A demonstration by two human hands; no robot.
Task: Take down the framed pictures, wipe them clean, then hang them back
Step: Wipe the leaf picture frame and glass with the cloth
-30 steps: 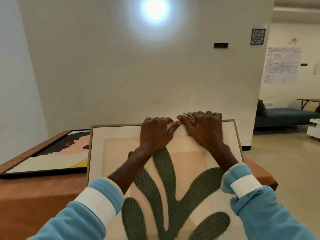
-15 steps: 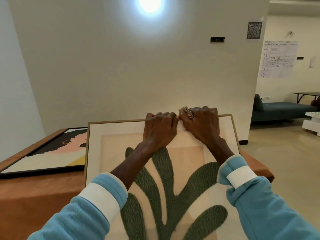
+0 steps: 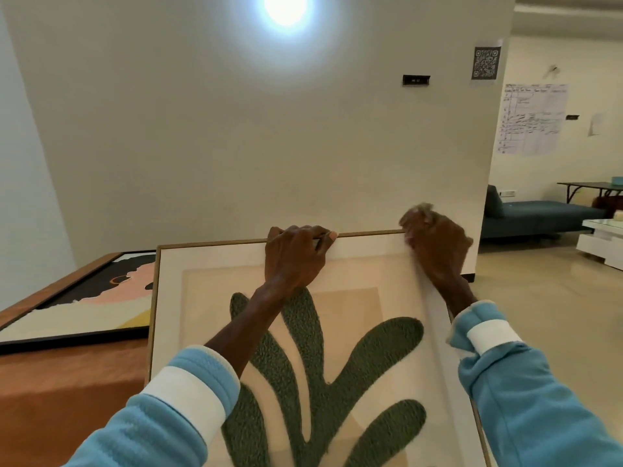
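A large framed picture (image 3: 354,288) with a thin wooden frame and a green leaf shape on beige stands tilted toward me, its lower part out of view. My left hand (image 3: 294,256) grips the middle of its top edge, fingers curled over the rim. My right hand (image 3: 435,244) is at the top right corner, blurred, clutching a small pale cloth (image 3: 423,208) against the frame. A second framed picture (image 3: 84,305) with a black frame lies flat on the brown table (image 3: 67,382) to the left.
A plain white wall (image 3: 236,146) rises just behind the table, with a small dark wall fitting (image 3: 416,79) and a QR code sheet (image 3: 485,63) high on the right. Open floor, a blue sofa (image 3: 529,214) and a white low table (image 3: 603,235) lie to the right.
My right hand slid with the cloth from the middle of the top edge to the right corner. My left hand stayed gripping the top edge.
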